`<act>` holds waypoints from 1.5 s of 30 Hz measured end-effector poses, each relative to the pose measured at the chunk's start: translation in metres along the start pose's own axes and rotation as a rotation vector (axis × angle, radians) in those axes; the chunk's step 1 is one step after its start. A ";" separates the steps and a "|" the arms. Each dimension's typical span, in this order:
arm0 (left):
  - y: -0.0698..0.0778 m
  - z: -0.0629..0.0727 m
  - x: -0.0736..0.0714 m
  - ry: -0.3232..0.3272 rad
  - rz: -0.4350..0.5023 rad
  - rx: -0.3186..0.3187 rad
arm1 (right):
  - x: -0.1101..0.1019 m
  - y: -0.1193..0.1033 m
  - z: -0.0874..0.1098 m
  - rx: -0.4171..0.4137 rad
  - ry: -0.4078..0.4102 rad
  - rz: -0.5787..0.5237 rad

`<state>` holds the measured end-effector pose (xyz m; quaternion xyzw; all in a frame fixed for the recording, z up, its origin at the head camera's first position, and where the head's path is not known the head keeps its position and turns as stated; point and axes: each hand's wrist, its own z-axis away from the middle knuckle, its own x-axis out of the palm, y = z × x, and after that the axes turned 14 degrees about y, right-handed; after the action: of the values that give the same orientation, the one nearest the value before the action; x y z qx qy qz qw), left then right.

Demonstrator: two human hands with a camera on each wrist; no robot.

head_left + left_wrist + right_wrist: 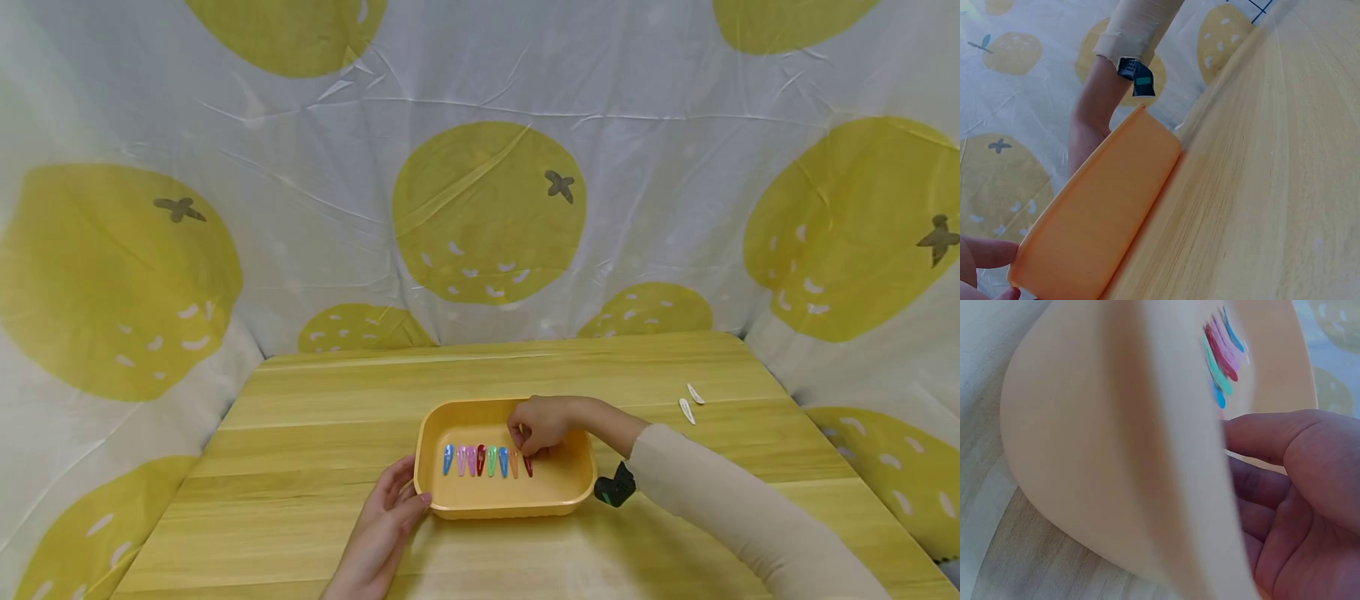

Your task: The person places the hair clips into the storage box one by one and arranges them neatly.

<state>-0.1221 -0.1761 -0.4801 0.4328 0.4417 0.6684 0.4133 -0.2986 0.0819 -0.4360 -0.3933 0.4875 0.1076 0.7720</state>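
A yellow plastic basin (504, 510) stands on the table, with several colourful snap hair clips (481, 460) in a row on its floor, among them blue, pink, red, green and orange ones. My left hand (388, 527) grips the basin's near left corner, thumb near the rim and fingers on the outer side. Reaching over the far right part of the basin, my right hand (546, 422) pinches the top end of a dark red hair clip (529, 468) at the row's right end. The right wrist view shows the curled fingers (1260, 434), their tips hidden behind the basin wall.
Two white hair clips (687, 410) lie on the wooden table (315, 433) to the right of the basin. A dark wrist device (615, 486) sits by the right sleeve. A fruit-patterned curtain (480, 208) hangs behind the table and along both sides.
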 end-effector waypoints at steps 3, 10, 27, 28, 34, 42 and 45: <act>0.000 0.000 0.001 -0.005 0.005 0.001 | 0.000 0.000 0.001 -0.013 0.009 0.026; 0.000 0.000 0.000 -0.005 0.011 0.002 | -0.001 -0.002 0.004 -0.010 -0.004 0.026; -0.001 -0.001 -0.001 -0.006 0.005 0.006 | -0.007 -0.005 0.008 -0.009 -0.030 -0.024; -0.001 -0.001 -0.002 -0.006 0.006 0.006 | -0.008 -0.005 0.009 -0.009 -0.030 -0.026; 0.000 0.000 -0.001 -0.003 0.002 0.003 | -0.019 -0.006 0.016 -0.029 -0.021 -0.031; 0.000 0.000 -0.001 0.002 0.002 0.007 | -0.036 -0.003 0.027 -0.052 -0.022 -0.028; -0.001 0.000 -0.001 0.003 0.000 0.006 | -0.043 -0.003 0.031 -0.066 -0.014 -0.020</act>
<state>-0.1218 -0.1771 -0.4810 0.4332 0.4444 0.6675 0.4115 -0.2977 0.1116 -0.3922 -0.4226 0.4744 0.1189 0.7630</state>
